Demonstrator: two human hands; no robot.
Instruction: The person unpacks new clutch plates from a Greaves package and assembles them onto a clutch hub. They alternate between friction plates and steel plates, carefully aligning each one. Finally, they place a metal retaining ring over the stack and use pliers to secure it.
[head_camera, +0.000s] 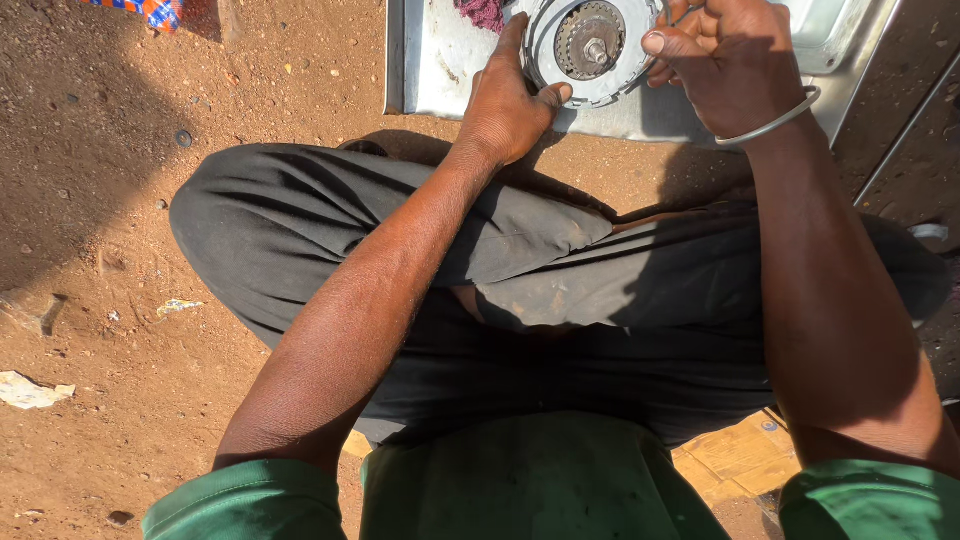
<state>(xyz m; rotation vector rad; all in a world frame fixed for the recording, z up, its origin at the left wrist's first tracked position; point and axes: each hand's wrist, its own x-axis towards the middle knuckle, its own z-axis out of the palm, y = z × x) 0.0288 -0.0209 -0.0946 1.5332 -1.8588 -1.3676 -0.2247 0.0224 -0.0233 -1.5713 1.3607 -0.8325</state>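
A round metal clutch-like assembly (590, 45) with ringed plates and a toothed hub with a centre shaft sits at the top of the head view, over a flat metal tray (440, 70). My left hand (505, 100) grips its left rim, thumb pressed on the lower edge. My right hand (725, 65), with a metal bangle on the wrist, holds its right side, fingers curled over the rim. I am squatting in dark trousers, knees below the part.
Reddish dirt ground with small stones and paper scraps lies to the left. A purple cloth (485, 12) rests on the tray. A metal container (830, 30) sits at top right. Flattened cardboard (740, 460) lies under me.
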